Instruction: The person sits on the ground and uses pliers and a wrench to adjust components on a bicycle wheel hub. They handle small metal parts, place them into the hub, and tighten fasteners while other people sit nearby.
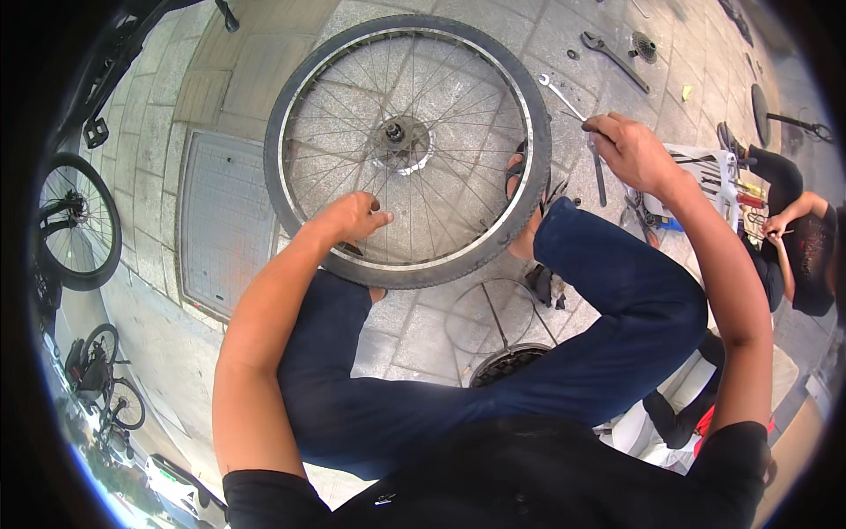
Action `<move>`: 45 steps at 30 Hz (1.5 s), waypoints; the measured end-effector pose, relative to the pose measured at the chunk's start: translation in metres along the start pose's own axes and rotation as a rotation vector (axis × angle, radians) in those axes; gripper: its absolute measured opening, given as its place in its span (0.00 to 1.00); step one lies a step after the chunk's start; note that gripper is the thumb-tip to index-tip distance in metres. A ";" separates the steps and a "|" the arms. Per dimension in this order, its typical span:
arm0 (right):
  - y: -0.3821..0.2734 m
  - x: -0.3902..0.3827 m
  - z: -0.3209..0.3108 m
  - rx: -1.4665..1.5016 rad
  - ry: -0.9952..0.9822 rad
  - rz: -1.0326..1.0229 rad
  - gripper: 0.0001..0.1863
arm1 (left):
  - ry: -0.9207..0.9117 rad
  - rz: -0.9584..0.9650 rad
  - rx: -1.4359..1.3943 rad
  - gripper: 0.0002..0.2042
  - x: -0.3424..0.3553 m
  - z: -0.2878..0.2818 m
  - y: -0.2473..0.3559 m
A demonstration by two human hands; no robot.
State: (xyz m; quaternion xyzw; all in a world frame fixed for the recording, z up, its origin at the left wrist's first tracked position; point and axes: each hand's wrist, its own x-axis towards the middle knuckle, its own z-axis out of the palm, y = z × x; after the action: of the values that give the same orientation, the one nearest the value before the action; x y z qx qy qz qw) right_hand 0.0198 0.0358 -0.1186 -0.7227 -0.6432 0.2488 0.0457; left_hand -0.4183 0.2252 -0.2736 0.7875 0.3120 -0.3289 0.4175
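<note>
A bicycle wheel (540,115) with a black tyre lies in front of me, its bare hub (394,132) facing up at the centre. My left hand (357,218) is over the near left spokes, inside the rim, with its fingers curled; whatever they may hold is hidden. To the right of the wheel, my right hand (627,152) is closed, its fingertips around the near end of a silver combination wrench (561,95). The wrench's open jaw points away to the far left, above the paving. A dark bar-shaped tool (599,176) lies just below that hand.
Beyond my right hand lie an adjustable wrench (617,63) and a sprocket cassette (644,47). A white tray (727,176) of tools stands at right, near another person (797,229). Bicycles (79,220) stand at left, beside a metal cover (225,220) in the paving.
</note>
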 end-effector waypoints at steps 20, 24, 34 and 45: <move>0.102 -0.142 0.097 0.207 -0.043 0.529 0.28 | 0.482 -0.382 0.060 0.20 -0.074 0.078 0.097; 0.076 -0.115 0.045 0.201 0.035 0.438 0.18 | 0.437 -0.424 -0.066 0.20 -0.118 0.027 0.128; -0.071 0.007 -0.013 0.177 0.160 -0.236 0.14 | 0.422 -0.264 0.514 0.19 -0.213 -0.003 0.135; -0.144 0.132 0.081 0.250 0.165 -0.276 0.13 | 0.538 -0.213 0.446 0.16 -0.204 -0.003 0.110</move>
State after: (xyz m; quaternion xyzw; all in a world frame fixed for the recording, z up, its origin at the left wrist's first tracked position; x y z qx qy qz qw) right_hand -0.1380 0.1647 -0.1733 -0.6345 -0.6942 0.2580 0.2211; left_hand -0.4531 0.1332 -0.0641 0.8806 0.4115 -0.2115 0.1019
